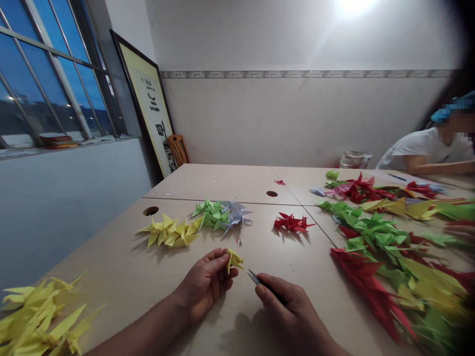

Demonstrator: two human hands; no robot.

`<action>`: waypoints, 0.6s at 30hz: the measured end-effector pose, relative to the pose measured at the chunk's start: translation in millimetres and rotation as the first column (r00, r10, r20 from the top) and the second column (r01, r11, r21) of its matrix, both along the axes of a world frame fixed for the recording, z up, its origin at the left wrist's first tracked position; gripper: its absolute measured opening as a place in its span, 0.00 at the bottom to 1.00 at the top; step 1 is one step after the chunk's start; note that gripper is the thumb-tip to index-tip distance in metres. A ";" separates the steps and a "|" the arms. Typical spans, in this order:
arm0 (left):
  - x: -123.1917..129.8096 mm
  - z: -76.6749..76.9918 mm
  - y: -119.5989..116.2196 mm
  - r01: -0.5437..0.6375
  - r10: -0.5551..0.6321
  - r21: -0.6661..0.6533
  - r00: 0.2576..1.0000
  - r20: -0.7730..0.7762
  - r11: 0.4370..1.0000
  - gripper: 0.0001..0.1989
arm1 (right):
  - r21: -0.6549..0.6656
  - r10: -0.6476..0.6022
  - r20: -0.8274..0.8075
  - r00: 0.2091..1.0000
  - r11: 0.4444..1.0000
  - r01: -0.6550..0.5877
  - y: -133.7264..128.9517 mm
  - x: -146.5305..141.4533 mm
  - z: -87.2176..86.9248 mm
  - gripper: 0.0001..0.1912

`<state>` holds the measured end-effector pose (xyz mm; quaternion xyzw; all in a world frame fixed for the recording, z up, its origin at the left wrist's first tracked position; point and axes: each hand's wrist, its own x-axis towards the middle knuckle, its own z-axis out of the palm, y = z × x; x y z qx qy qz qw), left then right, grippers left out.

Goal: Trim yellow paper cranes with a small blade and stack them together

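Observation:
Between the thumb and fingers of my left hand (210,279) is a small yellow folded-paper crane (234,261), held just above the table. My right hand (293,309) is closed around a slim tool with a dark handle and pointed grey tip (254,277); its exact kind is hard to make out. The tip points at the crane from the right, with a small gap between them. Beyond my hands lie bunches of paper cranes: yellow (172,232), green (211,213), pale lilac (236,213) and red (292,223).
More yellow cranes (40,316) lie at the near left. A large spread of green cranes (374,230), red cranes (365,277) and yellow ones covers the right side. Round holes (272,194) pierce the tabletop (237,180). A person (411,148) leans on the table at far right.

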<state>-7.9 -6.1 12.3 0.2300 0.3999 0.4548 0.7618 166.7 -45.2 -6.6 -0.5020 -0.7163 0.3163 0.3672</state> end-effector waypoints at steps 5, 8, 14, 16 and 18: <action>2.5 -1.4 -3.1 0.083 -0.082 0.054 0.996 -0.022 0.995 0.09 | 0.026 0.036 0.030 0.999 0.999 -0.037 -1.4 0.4 0.6 0.15; 4.6 -4.1 -4.5 0.130 -0.127 0.103 0.991 -0.035 0.986 0.09 | 0.026 0.034 0.038 0.999 0.999 -0.035 -1.4 0.3 1.5 0.14; 5.7 -8.4 -5.8 0.172 -0.162 0.170 0.984 -0.070 0.970 0.09 | 0.007 0.035 -0.025 0.999 0.999 -0.035 -1.0 -0.7 3.6 0.13; 5.4 -9.2 -5.8 0.190 -0.180 0.179 0.981 -0.071 0.965 0.09 | 0.005 0.032 -0.048 0.998 0.999 -0.032 -1.0 -0.6 3.8 0.13; 5.1 -9.6 -6.1 0.203 -0.192 0.190 0.979 -0.075 0.961 0.09 | 0.007 0.029 -0.064 0.998 1.000 -0.028 -0.7 -0.5 3.6 0.13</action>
